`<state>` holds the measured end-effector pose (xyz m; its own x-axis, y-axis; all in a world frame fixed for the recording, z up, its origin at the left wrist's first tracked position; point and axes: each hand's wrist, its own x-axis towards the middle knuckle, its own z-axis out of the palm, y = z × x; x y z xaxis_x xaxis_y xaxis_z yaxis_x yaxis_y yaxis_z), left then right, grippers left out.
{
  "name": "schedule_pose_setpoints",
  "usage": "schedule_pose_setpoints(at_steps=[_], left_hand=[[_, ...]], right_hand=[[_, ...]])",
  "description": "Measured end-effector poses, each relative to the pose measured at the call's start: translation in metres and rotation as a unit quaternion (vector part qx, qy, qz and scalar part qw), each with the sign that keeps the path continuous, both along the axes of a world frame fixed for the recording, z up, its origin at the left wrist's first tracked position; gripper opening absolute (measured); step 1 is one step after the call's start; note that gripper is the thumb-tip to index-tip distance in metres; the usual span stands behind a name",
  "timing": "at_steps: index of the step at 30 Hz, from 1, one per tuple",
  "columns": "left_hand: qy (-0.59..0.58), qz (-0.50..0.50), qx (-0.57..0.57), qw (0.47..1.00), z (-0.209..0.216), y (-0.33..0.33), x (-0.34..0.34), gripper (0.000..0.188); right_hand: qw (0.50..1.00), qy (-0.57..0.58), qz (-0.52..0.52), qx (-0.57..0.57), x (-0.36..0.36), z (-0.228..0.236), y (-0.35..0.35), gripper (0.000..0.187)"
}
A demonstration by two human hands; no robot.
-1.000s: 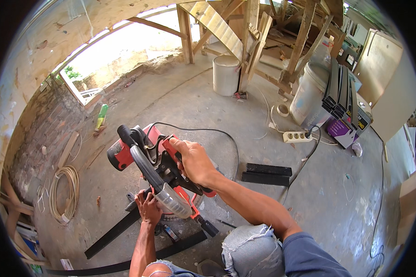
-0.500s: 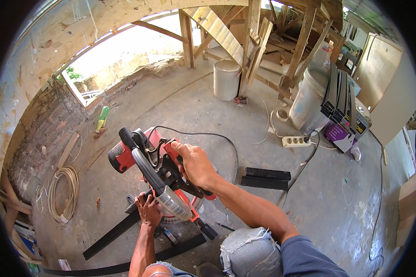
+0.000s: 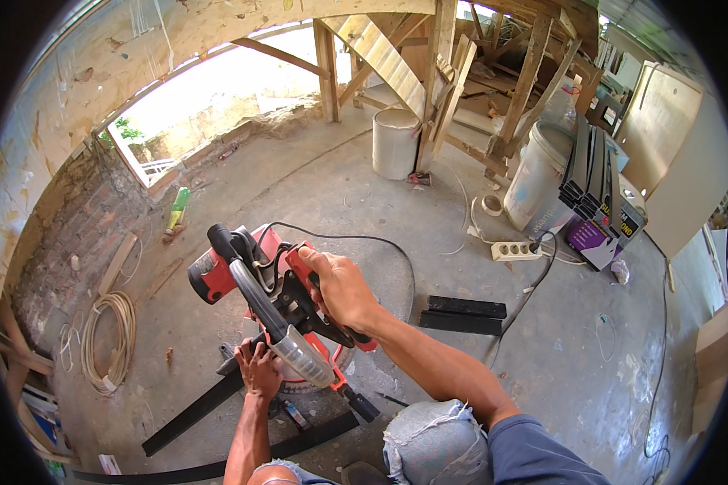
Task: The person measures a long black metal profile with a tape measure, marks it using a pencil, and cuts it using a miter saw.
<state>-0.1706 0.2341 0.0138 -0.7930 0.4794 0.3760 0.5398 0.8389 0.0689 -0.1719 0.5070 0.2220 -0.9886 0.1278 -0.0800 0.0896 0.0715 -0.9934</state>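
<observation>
A red and black miter saw (image 3: 279, 303) stands on the concrete floor in front of me, its head low over the base. My right hand (image 3: 341, 293) is closed around the saw's red handle. My left hand (image 3: 259, 370) presses a long black profile bar (image 3: 194, 411) against the saw, left of the blade guard (image 3: 306, 360); its fingertips curl over the bar. That bar sticks out to the lower left. A short black end piece (image 3: 359, 402) shows on the other side of the guard. The blade itself is mostly hidden by the guard.
Another long black bar (image 3: 315, 437) lies near my feet. Two short black pieces (image 3: 463, 315) rest to the right. A power strip (image 3: 516, 251), a white bucket (image 3: 534, 182) and a purple box (image 3: 594, 242) stand beyond. Coiled hose (image 3: 109, 343) lies at left; the saw's cord (image 3: 380, 237) crosses the floor.
My view has shifted very slightly. Both hands keep their places on the saw and the bar, and nothing else has visibly moved.
</observation>
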Motion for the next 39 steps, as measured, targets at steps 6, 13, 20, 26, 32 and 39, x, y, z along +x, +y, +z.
schedule_pose_setpoints(at_steps=[6,13,20,26,32,39], left_hand=[[0.005,0.004,-0.002,1.0,-0.003,-0.002,-0.001,0.038],[0.008,0.004,-0.002,1.0,-0.005,-0.002,-0.002,0.04],[0.001,-0.001,0.001,1.0,-0.005,-0.003,-0.002,0.041],[0.003,-0.003,0.0,1.0,-0.003,-0.002,-0.001,0.039],[-0.012,-0.001,0.002,1.0,0.006,0.001,0.001,0.035],[-0.01,0.003,-0.004,1.0,0.003,-0.001,0.0,0.034]], right_hand=[[1.0,-0.007,0.0,-0.008,-0.001,-0.001,-0.003,0.054],[1.0,0.003,-0.009,0.017,-0.001,-0.005,-0.002,0.071],[1.0,-0.002,-0.008,0.011,0.0,-0.006,-0.001,0.069],[1.0,-0.002,-0.011,0.011,0.001,-0.005,-0.002,0.068],[1.0,-0.002,-0.013,0.028,0.001,-0.005,-0.001,0.069],[0.999,0.01,-0.014,0.039,-0.001,-0.009,-0.002,0.072]])
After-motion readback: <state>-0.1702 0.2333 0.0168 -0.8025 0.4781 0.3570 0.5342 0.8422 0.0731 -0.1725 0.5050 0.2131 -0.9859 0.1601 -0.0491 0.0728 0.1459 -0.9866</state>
